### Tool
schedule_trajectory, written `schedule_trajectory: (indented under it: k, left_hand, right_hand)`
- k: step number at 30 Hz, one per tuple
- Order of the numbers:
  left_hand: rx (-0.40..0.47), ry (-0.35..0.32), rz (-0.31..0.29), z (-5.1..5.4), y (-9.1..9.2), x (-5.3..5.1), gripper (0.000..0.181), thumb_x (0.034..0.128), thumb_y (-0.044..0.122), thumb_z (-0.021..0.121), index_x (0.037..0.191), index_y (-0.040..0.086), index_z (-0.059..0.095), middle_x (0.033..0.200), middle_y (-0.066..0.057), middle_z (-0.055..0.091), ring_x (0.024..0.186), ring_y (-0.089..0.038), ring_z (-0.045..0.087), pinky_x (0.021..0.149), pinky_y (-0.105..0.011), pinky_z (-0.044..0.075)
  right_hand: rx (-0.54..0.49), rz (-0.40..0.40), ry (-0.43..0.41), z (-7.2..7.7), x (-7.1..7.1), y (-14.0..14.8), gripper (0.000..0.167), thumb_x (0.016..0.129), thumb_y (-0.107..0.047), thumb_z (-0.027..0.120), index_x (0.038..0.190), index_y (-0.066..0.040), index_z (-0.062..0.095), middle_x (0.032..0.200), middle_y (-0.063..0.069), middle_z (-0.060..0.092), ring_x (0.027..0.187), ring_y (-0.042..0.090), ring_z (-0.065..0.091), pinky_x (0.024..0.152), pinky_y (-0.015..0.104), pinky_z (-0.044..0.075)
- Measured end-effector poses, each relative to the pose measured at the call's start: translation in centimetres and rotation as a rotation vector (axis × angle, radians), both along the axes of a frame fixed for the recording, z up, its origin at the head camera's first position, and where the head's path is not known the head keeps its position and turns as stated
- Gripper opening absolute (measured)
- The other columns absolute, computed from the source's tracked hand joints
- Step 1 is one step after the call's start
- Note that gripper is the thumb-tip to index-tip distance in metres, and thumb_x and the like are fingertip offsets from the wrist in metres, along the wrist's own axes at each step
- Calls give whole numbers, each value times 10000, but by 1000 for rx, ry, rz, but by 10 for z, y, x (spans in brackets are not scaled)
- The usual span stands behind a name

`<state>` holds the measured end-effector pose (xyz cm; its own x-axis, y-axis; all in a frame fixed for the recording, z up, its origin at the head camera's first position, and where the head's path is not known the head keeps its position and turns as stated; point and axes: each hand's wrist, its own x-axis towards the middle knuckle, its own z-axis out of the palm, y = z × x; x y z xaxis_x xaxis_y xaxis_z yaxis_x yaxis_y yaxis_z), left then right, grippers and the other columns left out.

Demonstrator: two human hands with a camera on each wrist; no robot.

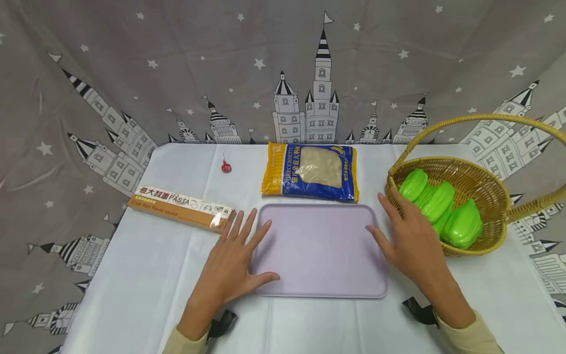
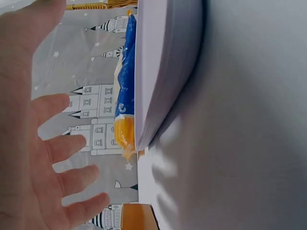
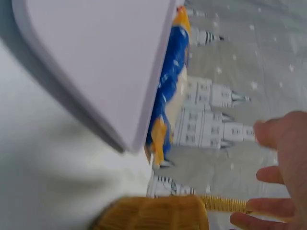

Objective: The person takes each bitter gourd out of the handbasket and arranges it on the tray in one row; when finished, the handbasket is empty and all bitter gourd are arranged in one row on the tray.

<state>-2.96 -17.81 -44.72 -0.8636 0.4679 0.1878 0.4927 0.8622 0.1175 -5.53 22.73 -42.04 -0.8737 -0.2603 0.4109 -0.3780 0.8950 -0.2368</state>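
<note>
In the head view, a pale lilac tray (image 1: pixel 320 250) lies on the white cloth between both hands. My left hand (image 1: pixel 232 263) is spread over the tray's left edge, fingers straight, holding nothing. The left wrist view shows the same hand (image 2: pixel 53 158) apart from the tray's rim (image 2: pixel 158 72). My right hand (image 1: pixel 411 238) hovers between the tray's right edge and a wicker basket (image 1: pixel 495 196), its fingers loosely extended and gripping nothing. Glossy, lumpy green things (image 1: pixel 462 223) sit in that basket. Behind the tray lies a blue and yellow bag of orecchiette (image 1: pixel 320 169).
A long pasta box (image 1: pixel 181 209) lies left of the tray, close to my left fingertips. Farther back is a small red thing with a thin stick (image 1: pixel 226 166). The basket's tall handle (image 1: pixel 482 118) arches up at the right. A grey castle-print curtain (image 1: pixel 199 59) hangs behind the table.
</note>
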Motion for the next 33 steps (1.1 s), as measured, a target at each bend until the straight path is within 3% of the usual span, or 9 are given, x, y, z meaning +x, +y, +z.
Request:
schedule_trajectory:
  k: [3, 6, 9, 12, 15, 22, 33]
  left_hand:
    - [73, -31, -13, 0, -5, 1, 1109, 821, 825, 715, 1690, 227, 371, 1762, -145, 290, 1593, -428, 330, 1266, -611, 365]
    - [117, -46, -11, -2, -8, 2, 1066, 824, 809, 733, 1665, 232, 423, 1725, -115, 386, 1500, -392, 494, 1162, -584, 505]
    - [139, -46, -4, -6, -14, 2, 997, 822, 794, 752, 1607, 226, 516, 1659, -98, 490, 1357, -356, 626, 1018, -550, 607]
    - [152, -59, 1, -8, -20, 2, 926, 822, 761, 780, 1541, 211, 591, 1612, -94, 539, 1302, -339, 660, 939, -529, 637]
    - [168, -88, -6, -11, -26, 2, 858, 836, 699, 810, 1506, 196, 622, 1607, -95, 537, 1323, -338, 646, 928, -526, 640]
    - [192, -130, -65, -17, -37, 1, 728, 857, 553, 859, 1462, 199, 664, 1599, -84, 544, 1391, -317, 601, 1035, -519, 603]
    - [222, -112, -129, -22, -42, -1, 665, 799, 553, 913, 1324, 182, 743, 1579, -73, 582, 1412, -319, 588, 1121, -525, 547]
  right_hand:
    - [-44, -105, 38, 9, -6, 14, 690, 924, -289, 818, 1534, -74, 577, 1559, 277, 531, 1274, 554, 588, 852, 749, 571]
    - [-56, -210, 58, 15, -13, 32, 622, 944, -249, 783, 1505, -56, 598, 1510, 298, 561, 1216, 591, 597, 698, 775, 549]
    - [-63, -306, 37, 20, -19, 51, 596, 967, -249, 754, 1495, -23, 594, 1495, 327, 551, 1208, 619, 578, 617, 793, 508]
    - [-63, -371, -36, 21, -23, 64, 618, 978, -261, 748, 1518, -21, 566, 1522, 343, 510, 1243, 636, 536, 613, 816, 486]
    - [-59, -382, -72, 19, -25, 70, 627, 969, -255, 760, 1505, 2, 562, 1526, 361, 491, 1252, 645, 520, 614, 815, 486]
    - [-65, -379, -144, 16, -28, 72, 646, 972, -247, 757, 1495, 61, 532, 1494, 413, 473, 1231, 660, 515, 798, 823, 484]
    - [7, -350, -329, 25, -43, 77, 707, 1012, -364, 673, 1470, 140, 485, 1456, 474, 411, 1062, 712, 539, 763, 777, 494]
